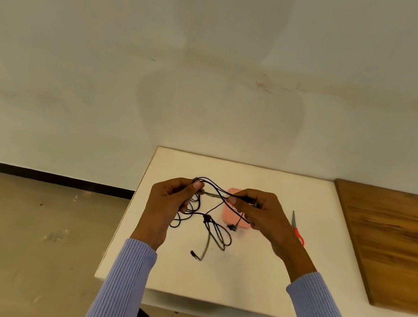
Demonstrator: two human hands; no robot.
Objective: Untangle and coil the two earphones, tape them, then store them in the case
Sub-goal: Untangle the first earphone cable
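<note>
Two tangled black earphones (209, 221) hang between my hands above the white table (236, 280). My left hand (169, 201) pinches cords at the left, with loops dangling beside its palm. My right hand (257, 210) pinches other strands at the right, fingers curled. A knot sits in the hanging cords, and an earbud dangles below my right hand; another end with a plug hangs lowest. The pink case (229, 212) lies on the table behind the cords, partly hidden by my right hand.
Red-handled scissors (297, 228) lie on the table right of my right hand. A wooden board (396, 244) covers the right end. The table's left edge drops to the floor. A white wall stands behind.
</note>
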